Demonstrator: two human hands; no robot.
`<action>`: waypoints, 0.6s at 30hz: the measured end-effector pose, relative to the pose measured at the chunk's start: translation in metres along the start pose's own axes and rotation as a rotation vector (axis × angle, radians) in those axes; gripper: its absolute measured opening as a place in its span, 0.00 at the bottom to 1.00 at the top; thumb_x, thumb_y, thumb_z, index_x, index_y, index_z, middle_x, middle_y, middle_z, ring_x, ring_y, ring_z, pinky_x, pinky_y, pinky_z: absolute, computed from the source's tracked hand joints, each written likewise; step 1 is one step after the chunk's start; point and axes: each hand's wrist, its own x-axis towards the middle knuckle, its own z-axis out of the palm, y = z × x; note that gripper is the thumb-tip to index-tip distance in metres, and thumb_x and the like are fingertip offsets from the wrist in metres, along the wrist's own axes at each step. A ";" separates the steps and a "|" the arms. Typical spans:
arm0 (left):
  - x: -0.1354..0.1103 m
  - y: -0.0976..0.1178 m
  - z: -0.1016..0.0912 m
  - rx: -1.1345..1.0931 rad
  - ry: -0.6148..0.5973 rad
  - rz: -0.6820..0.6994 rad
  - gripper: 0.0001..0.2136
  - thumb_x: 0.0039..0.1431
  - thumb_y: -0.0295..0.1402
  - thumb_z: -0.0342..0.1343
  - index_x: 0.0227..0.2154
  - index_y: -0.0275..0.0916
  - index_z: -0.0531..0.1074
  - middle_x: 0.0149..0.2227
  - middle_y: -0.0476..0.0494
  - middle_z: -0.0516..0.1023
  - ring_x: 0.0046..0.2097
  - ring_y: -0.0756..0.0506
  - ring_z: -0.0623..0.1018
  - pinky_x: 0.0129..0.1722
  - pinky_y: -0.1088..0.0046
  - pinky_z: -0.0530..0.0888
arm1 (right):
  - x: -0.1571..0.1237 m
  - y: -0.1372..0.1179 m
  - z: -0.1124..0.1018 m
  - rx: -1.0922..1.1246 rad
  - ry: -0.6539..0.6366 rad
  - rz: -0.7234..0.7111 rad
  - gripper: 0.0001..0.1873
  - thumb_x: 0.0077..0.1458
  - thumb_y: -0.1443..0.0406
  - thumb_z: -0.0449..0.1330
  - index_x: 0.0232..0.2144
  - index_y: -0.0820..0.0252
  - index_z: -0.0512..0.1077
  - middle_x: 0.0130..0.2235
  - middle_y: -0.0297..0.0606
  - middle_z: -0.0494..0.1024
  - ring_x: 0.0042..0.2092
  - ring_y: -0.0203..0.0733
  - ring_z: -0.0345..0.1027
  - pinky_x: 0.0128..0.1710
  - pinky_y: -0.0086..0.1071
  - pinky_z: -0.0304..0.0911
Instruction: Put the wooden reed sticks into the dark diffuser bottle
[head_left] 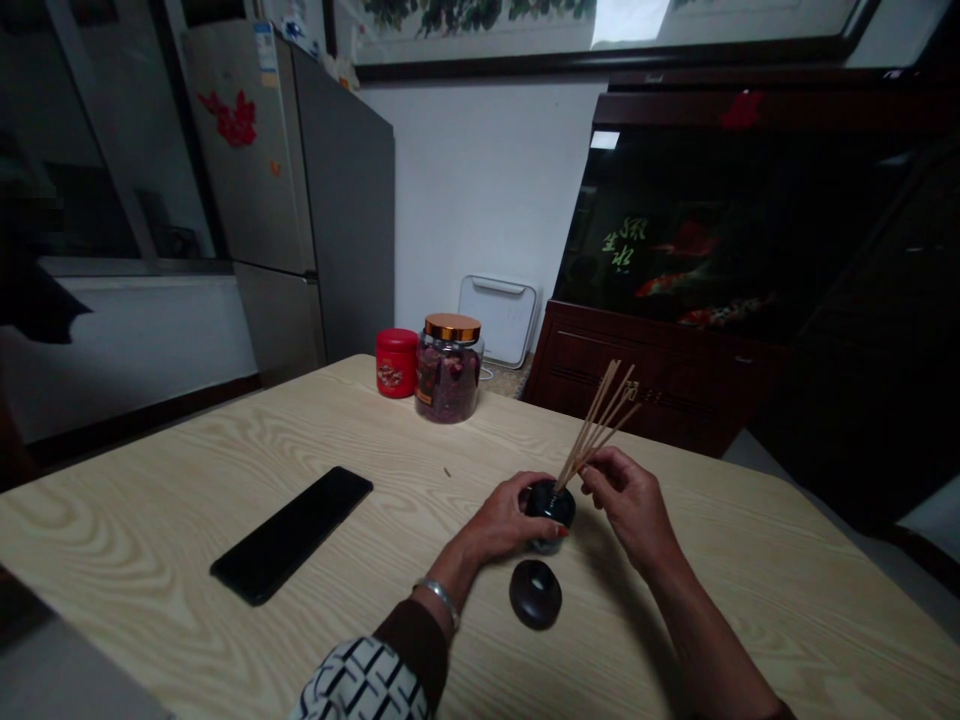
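A small dark glass reed diffuser bottle (551, 510) stands on the table, and my left hand (499, 520) is wrapped round its left side. Several thin tan reed sticks (598, 415) rise from the bottle's mouth, fanned out and leaning to the right. Just right of the mouth, my right hand (630, 505) pinches at the lower part of the sticks with thumb and forefinger. How many sticks it grips is hidden. A round dark brown lid (535, 596) with a knob-like top lies on the table in front of the bottle.
On the wooden table (172, 490) a black phone (292, 535) lies at the left. Toward the back edge stand a red canister (396, 365) and a copper-lidded jar (448, 380) of dried purple-red contents. A tiny brown bit (447, 472) lies mid-table. Behind are a fridge (255, 200) and aquarium (675, 220).
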 end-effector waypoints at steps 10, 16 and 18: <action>0.000 0.003 0.002 -0.063 -0.010 -0.042 0.34 0.38 0.26 0.71 0.52 0.34 0.69 0.47 0.37 0.76 0.49 0.40 0.75 0.49 0.64 0.70 | -0.004 0.022 -0.015 -0.170 -0.295 0.100 0.22 0.49 0.61 0.62 0.47 0.58 0.65 0.44 0.41 0.73 0.37 0.41 0.70 0.38 0.36 0.65; -0.002 0.004 0.002 -0.053 -0.022 -0.012 0.39 0.30 0.20 0.70 0.53 0.35 0.68 0.50 0.36 0.75 0.52 0.37 0.74 0.53 0.61 0.69 | -0.016 0.036 0.009 -0.257 -0.336 0.032 0.20 0.50 0.59 0.63 0.45 0.58 0.68 0.44 0.40 0.76 0.46 0.48 0.69 0.48 0.40 0.62; -0.003 0.001 0.000 -0.025 -0.016 -0.004 0.40 0.32 0.20 0.70 0.55 0.36 0.66 0.52 0.35 0.74 0.53 0.36 0.74 0.53 0.59 0.69 | -0.014 0.042 0.012 -0.264 -0.325 0.018 0.20 0.51 0.57 0.63 0.45 0.58 0.69 0.43 0.40 0.76 0.46 0.48 0.69 0.47 0.40 0.63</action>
